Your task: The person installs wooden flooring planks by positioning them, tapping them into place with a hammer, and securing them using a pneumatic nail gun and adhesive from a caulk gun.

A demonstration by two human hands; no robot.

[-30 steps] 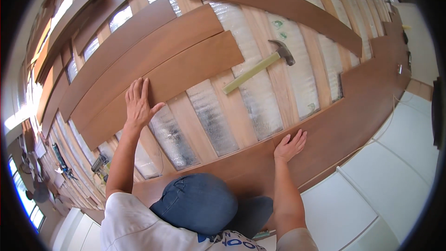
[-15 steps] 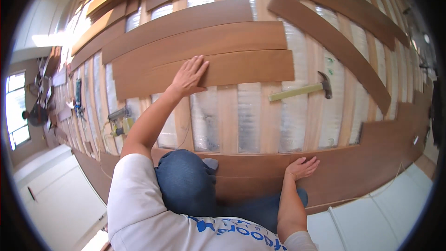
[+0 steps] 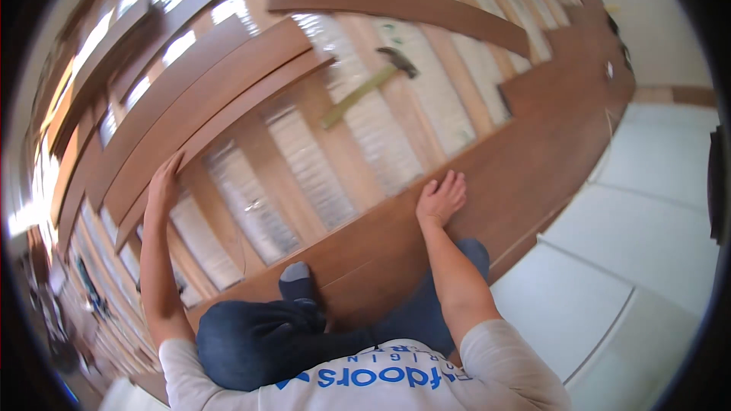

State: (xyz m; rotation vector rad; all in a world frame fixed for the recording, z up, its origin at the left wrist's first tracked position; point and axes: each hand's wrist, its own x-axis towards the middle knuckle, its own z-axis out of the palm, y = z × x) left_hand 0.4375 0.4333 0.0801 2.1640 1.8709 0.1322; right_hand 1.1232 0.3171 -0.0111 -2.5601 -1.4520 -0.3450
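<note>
The fingers of my left hand lie close together against the near edge of a long, reddish-brown wooden plank; how far they close around it I cannot tell, since their tips and my thumb are partly hidden. This plank looks tilted, showing me a narrow face, and it runs from below my left hand up and away to the right. My right hand rests palm down with fingers loosely spread and holding nothing, on the smooth, brown laid wood floor, near its long edge. Just beyond the tilted plank lies a second brown plank, and past that a third brown plank, roughly parallel to it. To the right of these, a hammer with a dark claw head and a yellow-green handle lies across pale wooden battens and the shiny silver foil sheeting between them. Farther out, another long brown plank slants over the battens. Nearer me, my grey-and-dark sock is on the laid floor, beside my bent, dark blue trouser leg. White panels lie off to my right.
</note>
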